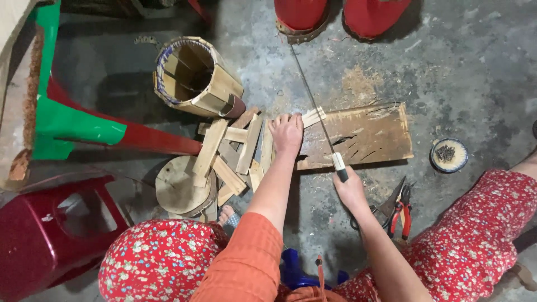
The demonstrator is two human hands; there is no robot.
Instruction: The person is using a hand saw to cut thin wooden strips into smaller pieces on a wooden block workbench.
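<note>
My left hand (287,134) presses flat on a thin bamboo strip (312,117) that lies on the left end of a worn wooden board (369,136). My right hand (350,190) is closed round the white handle of a long thin blade (311,95), which slants up across the strip toward the top of the view. The blade crosses the strip just right of my left fingers. A loose pile of cut bamboo slats (235,151) lies left of my left hand.
A barrel-shaped bamboo container (196,78) lies on its side at upper left. A round wooden disc (180,187) sits under the slats. Red-handled pliers and shears (398,210) lie by my right wrist. A small bowl of nails (448,155) stands right of the board. A dark red plastic stool (50,229) is at lower left.
</note>
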